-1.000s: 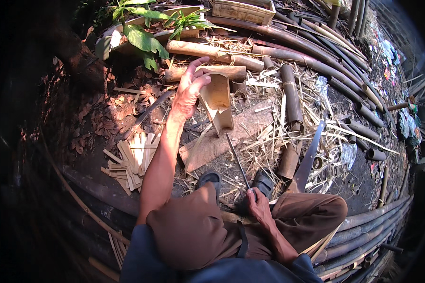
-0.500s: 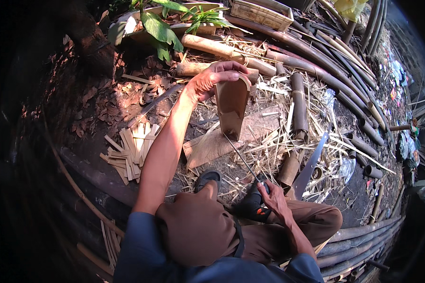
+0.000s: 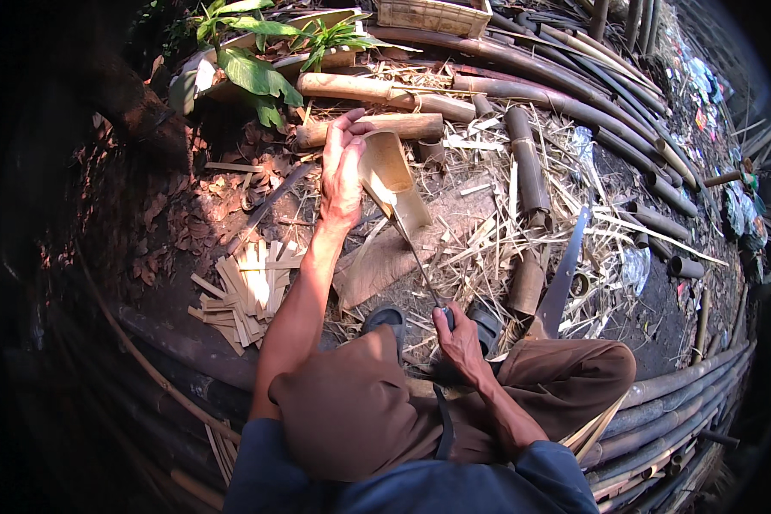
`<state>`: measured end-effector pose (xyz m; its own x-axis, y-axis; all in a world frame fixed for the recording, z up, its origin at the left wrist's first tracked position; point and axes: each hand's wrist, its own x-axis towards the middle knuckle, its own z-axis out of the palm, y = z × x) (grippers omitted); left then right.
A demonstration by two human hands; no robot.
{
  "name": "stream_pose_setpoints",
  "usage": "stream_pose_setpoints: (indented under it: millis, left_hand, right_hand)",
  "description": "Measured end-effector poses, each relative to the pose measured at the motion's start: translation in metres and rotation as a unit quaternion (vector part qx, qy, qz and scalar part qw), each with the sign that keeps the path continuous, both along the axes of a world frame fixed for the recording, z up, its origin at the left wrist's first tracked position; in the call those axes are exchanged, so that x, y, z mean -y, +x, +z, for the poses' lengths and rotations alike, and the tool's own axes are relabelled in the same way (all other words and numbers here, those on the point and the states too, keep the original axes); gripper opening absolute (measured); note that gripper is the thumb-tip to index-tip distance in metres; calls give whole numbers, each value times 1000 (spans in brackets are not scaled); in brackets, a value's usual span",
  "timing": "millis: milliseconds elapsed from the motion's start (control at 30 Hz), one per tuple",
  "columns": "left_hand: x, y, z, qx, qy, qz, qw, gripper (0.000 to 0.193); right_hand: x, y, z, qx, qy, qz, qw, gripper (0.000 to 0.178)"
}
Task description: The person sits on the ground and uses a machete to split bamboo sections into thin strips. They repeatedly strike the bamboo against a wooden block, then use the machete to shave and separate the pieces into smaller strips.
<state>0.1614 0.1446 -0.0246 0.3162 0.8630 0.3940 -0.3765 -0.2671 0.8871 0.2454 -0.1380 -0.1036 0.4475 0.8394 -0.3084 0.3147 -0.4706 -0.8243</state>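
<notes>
A split piece of bamboo (image 3: 409,204), its hollow side facing me, stands tilted on a flat wooden board (image 3: 375,272). My left hand (image 3: 343,184) holds it along its left edge, the fingers reaching up past its top; part of the grip is hidden. In my right hand (image 3: 461,344) is the dark handle of a knife with a long, thin blade (image 3: 418,259). The blade slants up and left, its far end at the left edge of the bamboo. A small bright patch shows there; whether it is a shaving or light, I cannot tell.
Flat bamboo strips (image 3: 253,291) are heaped left of the board. Shavings (image 3: 480,257) litter the ground on the right, with a handsaw (image 3: 565,274) and a dark bamboo tube (image 3: 529,171). Long poles (image 3: 565,107) curve across the back, near a crate (image 3: 433,15).
My left hand has shifted from the bamboo's top to its left side, and the piece now leans differently. My right hand has moved forward and left, bringing the blade up along the bamboo.
</notes>
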Motion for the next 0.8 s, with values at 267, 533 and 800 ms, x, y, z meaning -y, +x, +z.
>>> stream_pose_setpoints:
  millis: [267, 533, 800]
  left_hand:
    - [1, -3, -4, -22, 67, 61, 996, 42]
    - [21, -11, -16, 33, 38, 44, 998, 69]
    - [24, -19, -37, 58, 56, 73, 994, 94]
  right_hand:
    - [14, -7, 22, -61, 385, 2, 921, 42]
    - [53, -9, -42, -51, -104, -93, 989, 52]
    - [37, 23, -119, -326, -64, -147, 932, 35]
